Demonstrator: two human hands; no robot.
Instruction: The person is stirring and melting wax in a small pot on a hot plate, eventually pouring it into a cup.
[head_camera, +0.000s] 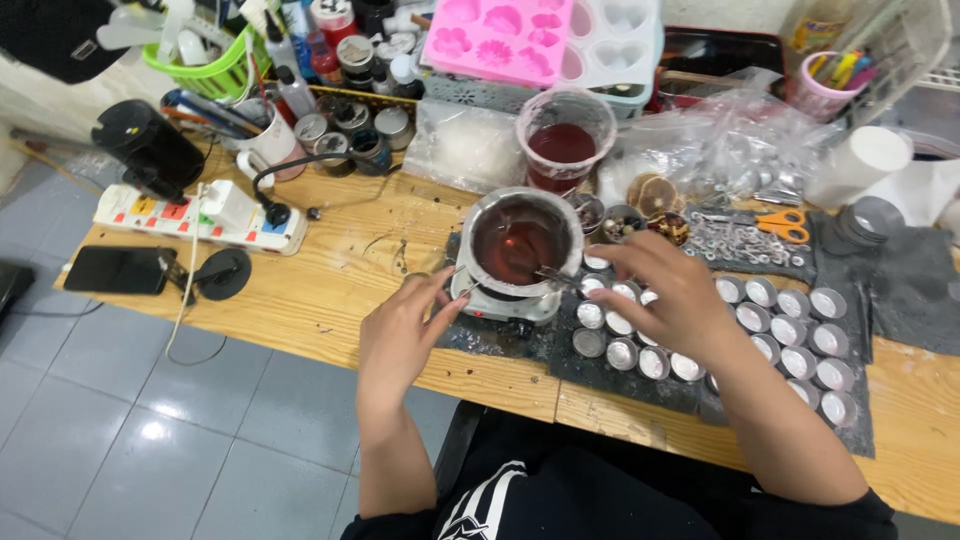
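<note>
A metal pot (482, 214) of dark red liquid sits on a small white hot plate (508, 306) at the middle of the wooden table (330, 290). My left hand (400, 335) reaches to the pot's left side, fingertips close together at a thin metal piece there; what it grips is unclear. My right hand (672, 292) hovers over rows of small empty metal cups (790, 340) and pinches a thin metal tool (553, 272) whose tip lies at the pot's near rim.
Behind the pot stands a clear plastic cup of red liquid (565, 140). Pink and white silicone moulds (495, 35), jars, plastic bags, orange scissors (785, 225) and a pen cup (830, 85) crowd the back. A power strip (200, 215) and a black phone (118, 270) lie left.
</note>
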